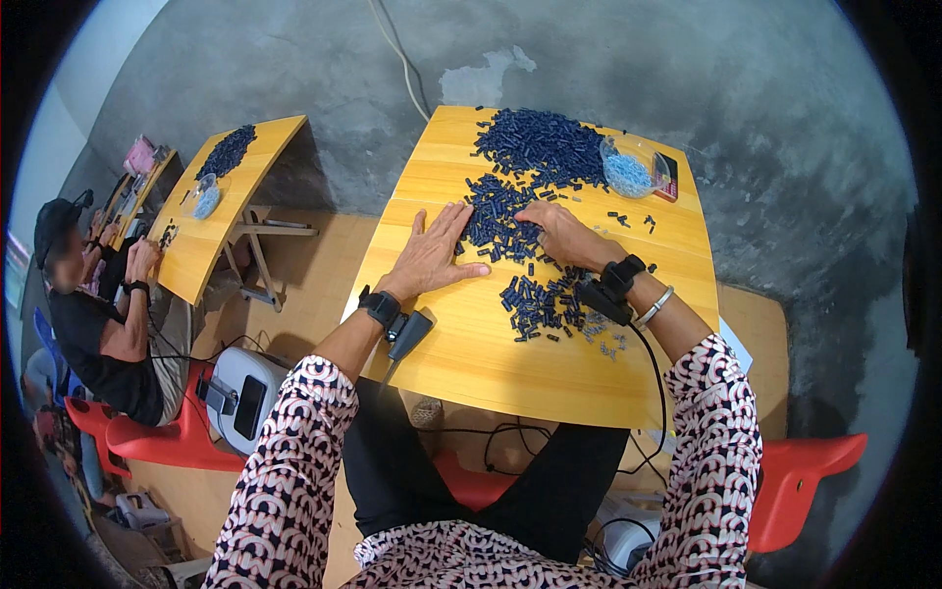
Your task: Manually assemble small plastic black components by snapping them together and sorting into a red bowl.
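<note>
On the yellow wooden table [442, 358], my left hand [430, 255] lies flat with its fingers spread, its fingertips at the left edge of a heap of small dark blue cylindrical pieces [496, 218]. My right hand [571, 240] is closed, fingers curled in, at the right side of that heap; whatever is in its fingers is hidden. A bigger heap of the same pieces [540, 145] covers the far part of the table. Another cluster [533, 304] lies nearer me, below my right wrist, with some light grey bits [606, 339] beside it.
A clear round bowl [645, 149] with light blue small pieces stands at the far right, next to a red and black flat box [668, 179]. To the left, a person [118, 334] works at another table [231, 196]. A black cable [659, 378] hangs from my right wrist device.
</note>
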Demonstrator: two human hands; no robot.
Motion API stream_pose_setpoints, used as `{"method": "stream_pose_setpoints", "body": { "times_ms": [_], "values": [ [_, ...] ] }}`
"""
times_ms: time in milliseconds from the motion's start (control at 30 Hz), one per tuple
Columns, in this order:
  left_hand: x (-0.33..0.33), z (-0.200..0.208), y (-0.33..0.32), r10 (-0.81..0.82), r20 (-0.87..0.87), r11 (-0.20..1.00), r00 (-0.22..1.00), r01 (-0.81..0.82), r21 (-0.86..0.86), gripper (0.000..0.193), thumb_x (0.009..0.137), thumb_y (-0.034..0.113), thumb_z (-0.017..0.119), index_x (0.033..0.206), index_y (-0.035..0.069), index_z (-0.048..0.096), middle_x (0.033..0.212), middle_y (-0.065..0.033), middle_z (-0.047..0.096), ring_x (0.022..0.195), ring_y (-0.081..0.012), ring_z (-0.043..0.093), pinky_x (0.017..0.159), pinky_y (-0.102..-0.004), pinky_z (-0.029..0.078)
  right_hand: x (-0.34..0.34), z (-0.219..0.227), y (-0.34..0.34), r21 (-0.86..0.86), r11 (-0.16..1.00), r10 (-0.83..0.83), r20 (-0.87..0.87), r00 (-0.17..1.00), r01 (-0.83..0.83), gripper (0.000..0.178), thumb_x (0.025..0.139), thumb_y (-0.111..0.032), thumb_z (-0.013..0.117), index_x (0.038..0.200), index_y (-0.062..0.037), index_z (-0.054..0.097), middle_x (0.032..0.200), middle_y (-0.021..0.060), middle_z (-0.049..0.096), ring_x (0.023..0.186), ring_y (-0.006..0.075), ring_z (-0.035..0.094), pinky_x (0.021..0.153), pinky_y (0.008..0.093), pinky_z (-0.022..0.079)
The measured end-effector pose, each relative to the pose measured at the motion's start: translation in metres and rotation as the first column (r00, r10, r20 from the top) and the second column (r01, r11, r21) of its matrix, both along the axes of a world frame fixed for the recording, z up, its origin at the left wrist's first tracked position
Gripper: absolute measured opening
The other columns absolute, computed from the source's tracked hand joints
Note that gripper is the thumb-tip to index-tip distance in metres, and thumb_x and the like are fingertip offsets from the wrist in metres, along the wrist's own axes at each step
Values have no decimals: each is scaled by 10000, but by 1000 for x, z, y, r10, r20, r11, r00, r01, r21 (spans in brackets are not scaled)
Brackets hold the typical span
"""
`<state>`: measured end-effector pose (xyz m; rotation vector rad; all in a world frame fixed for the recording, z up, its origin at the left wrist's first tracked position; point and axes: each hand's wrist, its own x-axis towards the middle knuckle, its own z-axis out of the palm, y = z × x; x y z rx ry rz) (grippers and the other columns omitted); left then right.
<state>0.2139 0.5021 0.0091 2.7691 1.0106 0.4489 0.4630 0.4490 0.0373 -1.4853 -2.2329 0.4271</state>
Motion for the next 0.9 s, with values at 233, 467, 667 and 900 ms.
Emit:
{"method": "stream_pose_setpoints", "body": {
  "times_ms": [233,467,667,900],
  "values": [
    [-1,-2,-3,5,29,1000,1000,-5,-23,1098,679,745,519,1383,-39,212,1430,-213,262,1354,-305,212,1092,-526,91,-4,9,18,9,999,-34,50,998,34,465,722,109,441,1157,-15,550,1245,169,487,1147,301,456,979,351,388],
    [-5,1,1,52,1,998,999,-52,-28,1153,658,748,541,1396,-46,148,1433,-266,201,1363,-331,164,1103,-485,96,-19,9,59,124,990,-90,161,983,70,485,694,97,517,1171,12,535,1179,159,512,1092,328,456,945,369,392],
    [-7,-2,4,75,-36,997,997,-76,-19,1194,646,759,540,1387,-82,129,1435,-275,183,1369,-338,132,1110,-463,91,-37,4,86,116,990,-107,215,971,84,436,736,53,529,1167,-11,520,1182,162,488,1085,359,451,922,415,408],
    [-3,0,8,73,-2,997,997,-73,-9,1198,644,752,552,1380,-93,129,1428,-295,180,1369,-351,125,1106,-453,90,-49,-2,105,103,991,-120,322,939,91,540,707,77,545,1224,-73,506,1228,132,480,1104,347,450,905,458,412]
  ]
}}
